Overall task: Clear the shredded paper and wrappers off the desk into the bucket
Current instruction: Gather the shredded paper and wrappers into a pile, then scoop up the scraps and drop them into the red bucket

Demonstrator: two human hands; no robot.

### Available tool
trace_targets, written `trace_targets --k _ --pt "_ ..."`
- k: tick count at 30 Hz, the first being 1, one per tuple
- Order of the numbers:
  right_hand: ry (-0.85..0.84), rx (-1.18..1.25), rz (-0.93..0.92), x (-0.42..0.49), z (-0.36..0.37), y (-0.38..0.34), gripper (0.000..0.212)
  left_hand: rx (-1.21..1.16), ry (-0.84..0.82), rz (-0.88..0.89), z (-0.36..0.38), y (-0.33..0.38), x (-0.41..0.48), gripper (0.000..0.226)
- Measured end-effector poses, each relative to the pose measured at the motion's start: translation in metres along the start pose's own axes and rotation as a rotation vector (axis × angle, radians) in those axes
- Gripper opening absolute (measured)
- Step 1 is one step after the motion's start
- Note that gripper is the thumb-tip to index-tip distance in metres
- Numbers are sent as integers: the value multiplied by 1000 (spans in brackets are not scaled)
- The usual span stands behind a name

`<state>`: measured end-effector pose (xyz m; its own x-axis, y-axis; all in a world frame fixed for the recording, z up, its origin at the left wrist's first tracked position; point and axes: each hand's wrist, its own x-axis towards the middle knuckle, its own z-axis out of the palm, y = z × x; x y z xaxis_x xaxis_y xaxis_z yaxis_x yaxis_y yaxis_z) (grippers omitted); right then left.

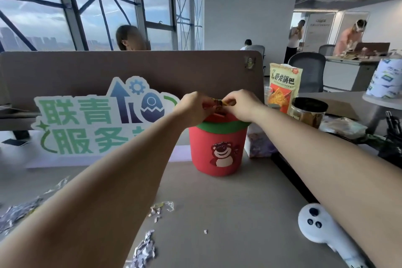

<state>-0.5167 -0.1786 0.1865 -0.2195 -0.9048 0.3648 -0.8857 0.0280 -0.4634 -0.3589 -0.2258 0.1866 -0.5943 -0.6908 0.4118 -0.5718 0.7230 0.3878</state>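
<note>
A red bucket with a green rim and a bear picture stands on the desk in the middle of the view. Both hands are held together right above its mouth. My left hand and my right hand each pinch a small yellow-red wrapper between them. Shredded paper lies near the front edge, a clear wrapper with scraps sits mid-desk, and a further pile of shreds is at the far left. One tiny scrap lies alone.
A white controller lies at the front right under my right forearm. Behind the bucket stand a green-lettered sign and a brown partition. A snack bag, a dark-lidded jar and clutter fill the right.
</note>
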Motion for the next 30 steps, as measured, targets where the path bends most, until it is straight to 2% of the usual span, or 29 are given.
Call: trace_targets --k 5,12,17,21,26,30 --pt "-1 -61 -5 -11 -11 -5 32 69 -18 11 -11 8 -10 20" --pt "-34 -82 4 -41 -32 -20 35 17 25 26 -38 24 -37 21" --pt "-64 -65 -68 -71 -41 -51 35 18 39 61 -61 34 -76 23" --pt "-60 -22 -102 -102 -23 -68 31 62 66 23 -67 20 -124 21" --pt "-179 -1 -108 -147 14 -85 36 145 104 -44 -74 -5 -189 22" --pt "-264 -31 -86 -179 50 -89 45 175 63 -132 -73 -26 -238 25"
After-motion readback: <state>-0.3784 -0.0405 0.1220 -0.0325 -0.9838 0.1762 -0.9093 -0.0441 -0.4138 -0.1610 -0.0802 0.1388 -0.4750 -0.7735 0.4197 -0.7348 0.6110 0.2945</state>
